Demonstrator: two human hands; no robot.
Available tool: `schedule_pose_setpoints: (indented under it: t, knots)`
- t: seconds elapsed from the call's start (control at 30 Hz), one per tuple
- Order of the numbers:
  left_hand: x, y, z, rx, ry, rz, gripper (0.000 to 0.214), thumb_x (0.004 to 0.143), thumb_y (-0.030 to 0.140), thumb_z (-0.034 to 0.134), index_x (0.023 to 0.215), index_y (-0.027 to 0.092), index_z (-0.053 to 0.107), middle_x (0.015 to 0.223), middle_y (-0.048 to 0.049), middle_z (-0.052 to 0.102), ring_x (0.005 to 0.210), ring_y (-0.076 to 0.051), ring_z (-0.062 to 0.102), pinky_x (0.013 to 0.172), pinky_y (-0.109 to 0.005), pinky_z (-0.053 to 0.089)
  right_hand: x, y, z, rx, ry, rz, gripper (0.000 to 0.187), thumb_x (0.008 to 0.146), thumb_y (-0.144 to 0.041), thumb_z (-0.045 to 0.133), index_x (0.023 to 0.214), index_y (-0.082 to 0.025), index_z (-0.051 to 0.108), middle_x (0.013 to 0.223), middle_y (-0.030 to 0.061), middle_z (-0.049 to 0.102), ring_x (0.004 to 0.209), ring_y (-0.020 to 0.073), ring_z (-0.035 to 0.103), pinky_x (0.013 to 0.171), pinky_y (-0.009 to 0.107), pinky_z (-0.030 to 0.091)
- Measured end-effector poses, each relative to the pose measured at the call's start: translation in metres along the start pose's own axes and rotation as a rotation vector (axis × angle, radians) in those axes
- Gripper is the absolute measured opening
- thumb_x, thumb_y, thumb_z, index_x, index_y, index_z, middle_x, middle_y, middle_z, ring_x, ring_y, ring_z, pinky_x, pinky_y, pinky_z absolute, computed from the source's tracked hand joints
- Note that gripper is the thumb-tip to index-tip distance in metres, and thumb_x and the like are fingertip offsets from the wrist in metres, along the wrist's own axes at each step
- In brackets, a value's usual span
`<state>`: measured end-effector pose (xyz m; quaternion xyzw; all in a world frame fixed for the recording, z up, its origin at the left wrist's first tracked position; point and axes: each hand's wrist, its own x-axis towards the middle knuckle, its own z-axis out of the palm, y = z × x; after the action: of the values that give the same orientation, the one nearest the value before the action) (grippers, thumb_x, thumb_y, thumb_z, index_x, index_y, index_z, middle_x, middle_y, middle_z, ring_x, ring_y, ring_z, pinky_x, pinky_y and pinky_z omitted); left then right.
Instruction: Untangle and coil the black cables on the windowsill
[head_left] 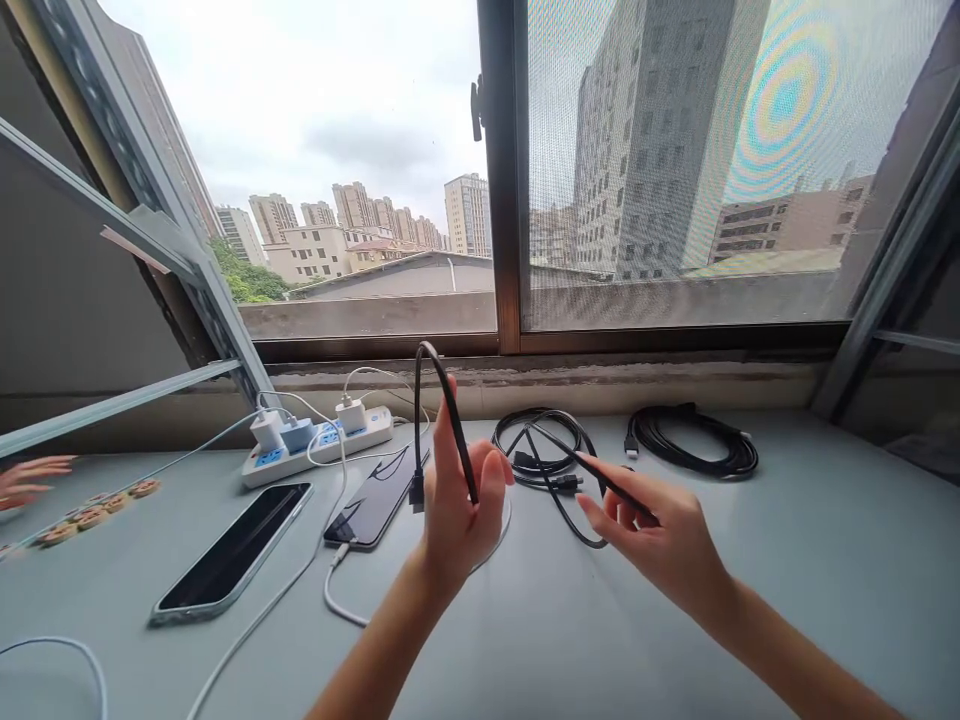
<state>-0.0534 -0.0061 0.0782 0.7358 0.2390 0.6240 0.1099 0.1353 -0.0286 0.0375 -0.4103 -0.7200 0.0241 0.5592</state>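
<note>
In the middle of the view my left hand (461, 500) is closed round a flat black cable (418, 420). The cable arches above the fingers, and its black plug (417, 490) hangs beside the wrist. To the right, my right hand (667, 535) has its fingers curled round a black cable length (551, 440) that runs up to a bend on the left. Whether both hands hold one and the same cable I cannot tell. Just behind them lies a loose black coil (517, 418) with dark plugs.
Another black cable coil (694, 470) lies at the back right. On the left are a phone (232, 555), a second phone (379, 500) with a white cable (341, 552), and a power strip (367, 432) with chargers. Another person's hand (30, 480) is near small round items (94, 515).
</note>
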Motion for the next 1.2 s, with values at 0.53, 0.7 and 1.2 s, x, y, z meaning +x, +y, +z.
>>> schedule_pose_setpoints:
  t: [0.53, 0.7, 1.2]
  knots:
    - [0.0, -0.006, 0.002, 0.169, -0.056, -0.131, 0.072, 0.087, 0.02, 0.042, 0.145, 0.025, 0.0, 0.055, 0.0092, 0.047, 0.04, -0.008, 0.037, 0.042, -0.017, 0.033, 0.003, 0.012, -0.001, -0.055, -0.034, 0.191, 0.034, 0.084, -0.036, 0.052, 0.113, -0.021, 0.062, 0.058, -0.0048, 0.054, 0.045, 0.009, 0.046, 0.049, 0.021, 0.045]
    - [-0.01, -0.009, 0.009, 0.213, -0.14, -0.123, 0.075, 0.086, 0.017, 0.042, 0.145, 0.025, -0.004, 0.058, 0.0089, 0.049, 0.04, -0.007, 0.037, 0.042, -0.017, 0.033, 0.002, 0.011, -0.001, -0.014, -0.128, 0.237, 0.044, 0.081, -0.043, 0.055, 0.119, -0.02, 0.056, 0.06, -0.005, 0.056, 0.046, 0.0091, 0.048, 0.048, 0.021, 0.045]
    - [-0.019, -0.013, 0.017, 0.193, -0.19, -0.039, 0.089, 0.078, 0.018, 0.05, 0.144, 0.024, -0.01, 0.066, 0.0058, 0.057, 0.037, -0.007, 0.039, 0.038, -0.018, 0.037, 0.009, 0.025, -0.005, -0.195, 0.116, 0.078, 0.034, 0.089, -0.032, 0.046, 0.118, -0.019, 0.06, 0.062, -0.0034, 0.05, 0.05, 0.0103, 0.042, 0.053, 0.023, 0.041]
